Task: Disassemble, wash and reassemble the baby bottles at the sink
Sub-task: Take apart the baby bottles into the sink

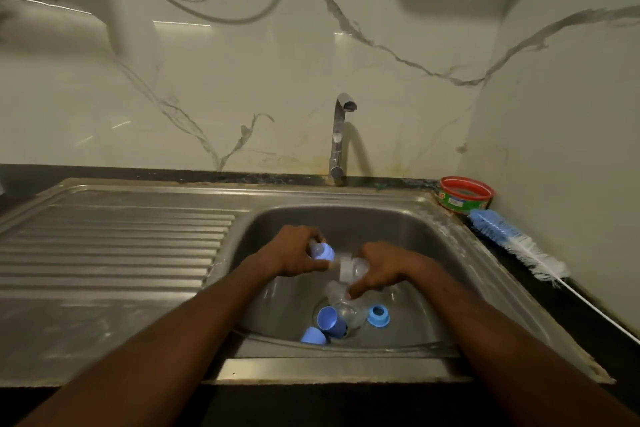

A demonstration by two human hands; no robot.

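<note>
Sink bottom: I see blue caps [331,320], a blue ring [378,315] and a clear bottle [346,312] near the drain.
Hands: above these, my left hand [294,253] grips a blue-capped bottle [322,251]; my right hand [377,265] grips a white-ringed part [348,267].
Far right: brush [512,239], red tub [465,194] on the counter.
Far: tap [339,139].

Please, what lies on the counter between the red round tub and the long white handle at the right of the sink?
In the head view, the bottle brush's blue and white bristles lie there, just in front of the red tub.
</note>
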